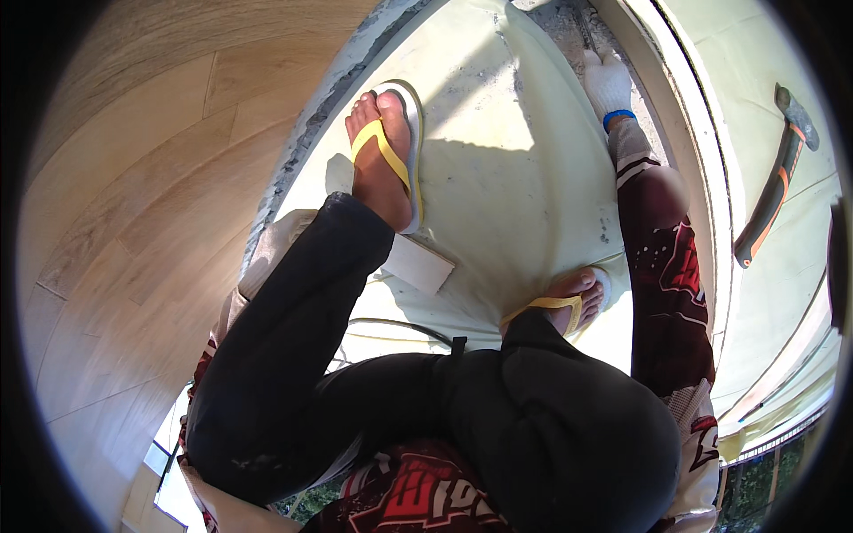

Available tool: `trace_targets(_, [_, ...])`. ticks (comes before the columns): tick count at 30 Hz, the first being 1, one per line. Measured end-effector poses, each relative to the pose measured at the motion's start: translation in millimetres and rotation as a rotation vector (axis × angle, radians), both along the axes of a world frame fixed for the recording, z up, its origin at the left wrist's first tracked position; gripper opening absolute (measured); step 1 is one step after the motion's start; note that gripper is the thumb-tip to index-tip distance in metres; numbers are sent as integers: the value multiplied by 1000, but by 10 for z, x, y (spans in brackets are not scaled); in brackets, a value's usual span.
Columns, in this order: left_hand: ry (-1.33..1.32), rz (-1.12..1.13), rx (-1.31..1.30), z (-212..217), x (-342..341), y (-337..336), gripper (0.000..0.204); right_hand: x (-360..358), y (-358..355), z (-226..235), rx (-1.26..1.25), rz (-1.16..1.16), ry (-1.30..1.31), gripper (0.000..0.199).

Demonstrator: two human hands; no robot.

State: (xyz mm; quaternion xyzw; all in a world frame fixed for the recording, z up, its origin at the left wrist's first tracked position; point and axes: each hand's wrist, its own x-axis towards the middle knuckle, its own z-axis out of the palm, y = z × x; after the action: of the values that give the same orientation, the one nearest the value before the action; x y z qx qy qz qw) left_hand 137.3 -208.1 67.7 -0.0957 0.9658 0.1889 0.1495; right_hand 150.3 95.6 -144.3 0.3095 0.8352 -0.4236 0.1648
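Observation:
My right hand (609, 87), in a white knit glove with a blue cuff, reaches far forward along the pale frame on the right. Its fingers point down into a rough, debris-strewn gap (562, 19). A thin dark rod (586, 34) runs out from the fingertips; whether the fingers grip it is too small to make out. My left hand (277, 247), in a pale glove, is by the broken floor edge beside my left knee. That knee hides part of it, and its fingers do not show clearly.
Pale green sheeting (498, 204) lies under my sandalled feet, with a small board offcut (419, 265) on it. Wood-look planks (169, 195) stretch along the left. Beyond the raised frame (711, 178) on the right lies a hammer (775, 182) with a black-and-orange handle. A dark cable (400, 325) curves near my legs.

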Motion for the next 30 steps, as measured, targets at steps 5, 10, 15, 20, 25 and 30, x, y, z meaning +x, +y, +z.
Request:
trace_targets(5, [-145,100,6,58,-18,-7,78,-83,141,-18,-5,35,74,51])
trace_targets(10, [-117,115,92,-1,35,-16,83,-170,169,68,24,99,56,50])
trace_targets(15, [-104,132,113,73,31,132,83,-326,155,-71,-15,-52,38,54])
trace_targets(20, [-98,274,229,255,99,387,80,-405,365,-67,-60,45,-135,53])
trace_targets(25, [-138,132,197,174,95,211,81,-99,381,280,-95,251,-112,45])
trace_targets(30, [-107,-425,-18,-5,139,-222,76,111,231,263,-149,235,-115,42])
